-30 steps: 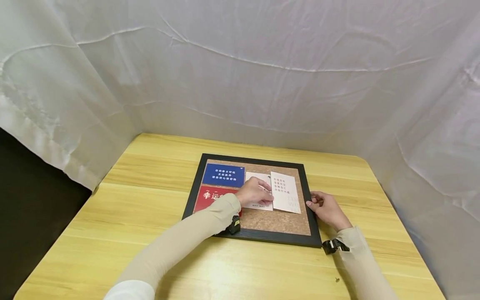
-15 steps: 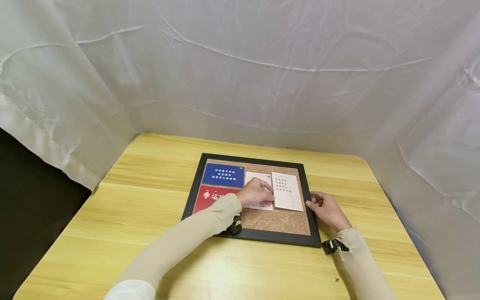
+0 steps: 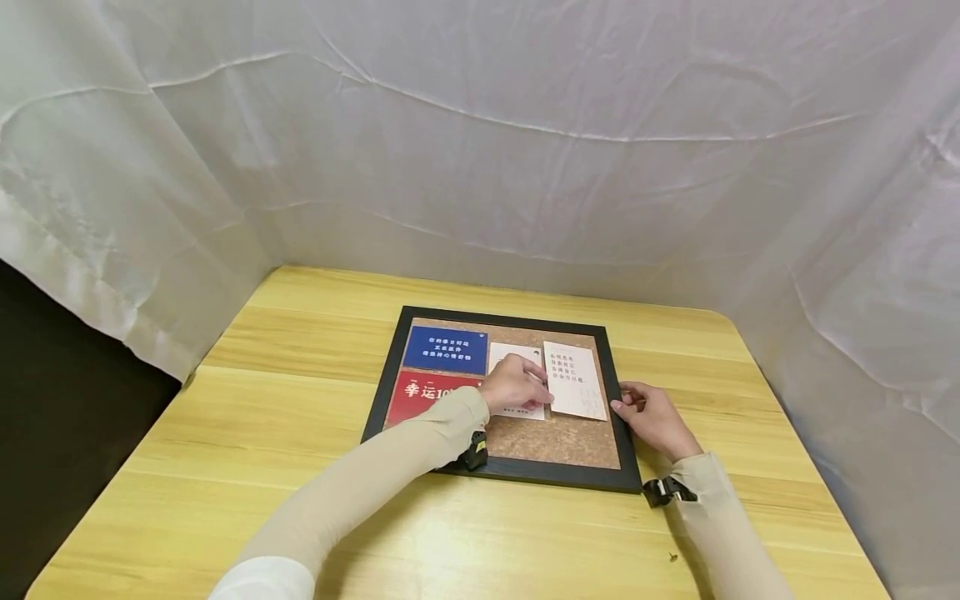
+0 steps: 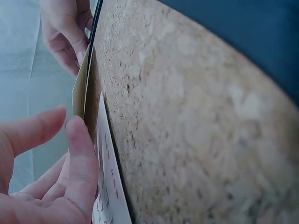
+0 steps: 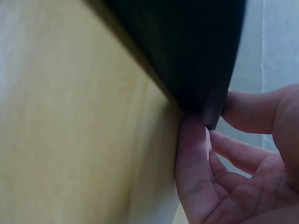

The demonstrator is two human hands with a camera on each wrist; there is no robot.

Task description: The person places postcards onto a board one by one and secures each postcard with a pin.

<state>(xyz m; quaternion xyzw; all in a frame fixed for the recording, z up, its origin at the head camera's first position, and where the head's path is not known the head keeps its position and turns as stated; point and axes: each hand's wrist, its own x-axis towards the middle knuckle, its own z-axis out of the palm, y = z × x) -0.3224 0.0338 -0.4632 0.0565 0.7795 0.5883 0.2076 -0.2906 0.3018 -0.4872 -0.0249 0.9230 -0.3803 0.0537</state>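
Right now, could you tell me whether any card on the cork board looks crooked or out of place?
Yes: the white card with red text sits tilted, its right side touching the black frame, unlike the straight blue card. The left hand touches its left edge.

Left hand (image 4: 42,182) apparently touches card (image 4: 106,186) on corkboard (image 4: 187,116).
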